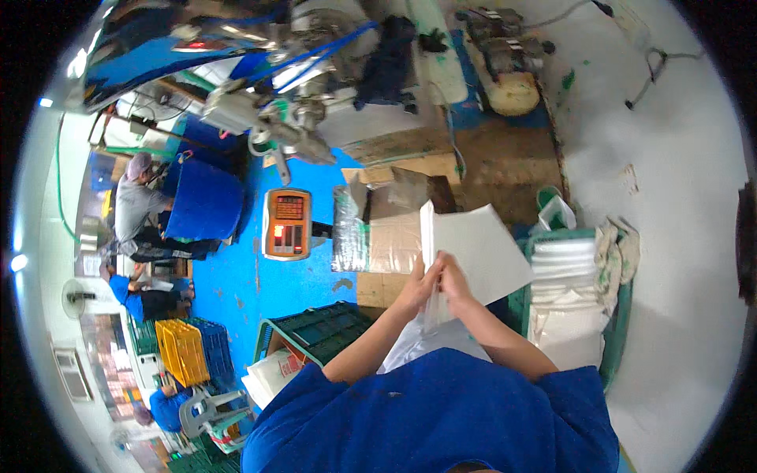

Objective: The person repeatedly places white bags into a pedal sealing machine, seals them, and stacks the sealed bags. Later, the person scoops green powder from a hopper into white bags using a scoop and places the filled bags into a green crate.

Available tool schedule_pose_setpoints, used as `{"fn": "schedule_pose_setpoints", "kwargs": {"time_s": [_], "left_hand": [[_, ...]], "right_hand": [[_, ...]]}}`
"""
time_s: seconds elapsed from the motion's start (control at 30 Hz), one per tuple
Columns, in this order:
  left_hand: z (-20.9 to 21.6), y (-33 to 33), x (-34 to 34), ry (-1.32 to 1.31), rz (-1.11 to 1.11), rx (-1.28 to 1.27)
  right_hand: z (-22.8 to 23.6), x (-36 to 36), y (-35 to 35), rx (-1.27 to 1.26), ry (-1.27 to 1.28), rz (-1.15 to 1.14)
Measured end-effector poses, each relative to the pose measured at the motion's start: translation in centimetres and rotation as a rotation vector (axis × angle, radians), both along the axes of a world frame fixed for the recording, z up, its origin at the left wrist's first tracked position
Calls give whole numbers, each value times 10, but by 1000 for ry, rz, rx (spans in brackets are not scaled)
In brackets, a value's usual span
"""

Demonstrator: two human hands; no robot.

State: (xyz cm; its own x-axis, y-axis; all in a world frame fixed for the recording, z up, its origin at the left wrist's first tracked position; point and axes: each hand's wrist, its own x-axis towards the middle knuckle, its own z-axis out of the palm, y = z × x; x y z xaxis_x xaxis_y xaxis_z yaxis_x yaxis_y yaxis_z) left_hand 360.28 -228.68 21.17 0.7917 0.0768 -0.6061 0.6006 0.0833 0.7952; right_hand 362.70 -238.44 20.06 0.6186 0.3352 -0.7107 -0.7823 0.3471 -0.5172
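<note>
In front of my chest I hold a flat white sheet point(482, 251), like a bag or a folded piece of packing material. A narrow upright white fold point(428, 236) runs along its left edge. My left hand point(418, 285) is closed at this fold, and my right hand point(455, 281) is closed right beside it, nearly touching. The fingertips are partly hidden. Below the hands, thin see-through white material hangs toward my lap. Just beyond the sheet stands an open cardboard box point(390, 244), partly covered by it.
A scale display point(287, 225) glows red left of the box. A green crate point(619, 347) with stacked white sheets stands at right, a cloth point(617, 256) over its rim. Another green crate point(315, 331) sits at left. People work farther left near a blue tub point(205, 197).
</note>
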Motion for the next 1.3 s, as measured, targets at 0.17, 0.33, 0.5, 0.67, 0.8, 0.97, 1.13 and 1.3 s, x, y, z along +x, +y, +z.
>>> {"fn": "schedule_pose_setpoints", "kwargs": {"time_s": [0.17, 0.33, 0.5, 0.67, 0.8, 0.97, 1.13, 1.3], "left_hand": [[5, 77, -7, 187, 610, -316], [-14, 154, 91, -171, 493, 451], [-61, 202, 165, -412, 492, 622], [-67, 215, 173, -203, 331, 968], [-44, 193, 190, -701, 397, 855], [-61, 148, 184, -138, -1010, 1220], [-83, 151, 200, 193, -1330, 1093], [-29, 178, 190, -504, -867, 918]], "right_hand": [[-11, -4, 101, -435, -472, 231], [-9, 96, 143, -754, -777, 51], [-52, 185, 141, -1123, -752, 30], [-91, 192, 134, -1216, -546, 61], [-83, 191, 132, -1276, -523, 113], [-58, 179, 138, -1132, -722, 1], [-48, 166, 144, -898, -886, -104], [-49, 172, 132, -681, -681, -12]]}}
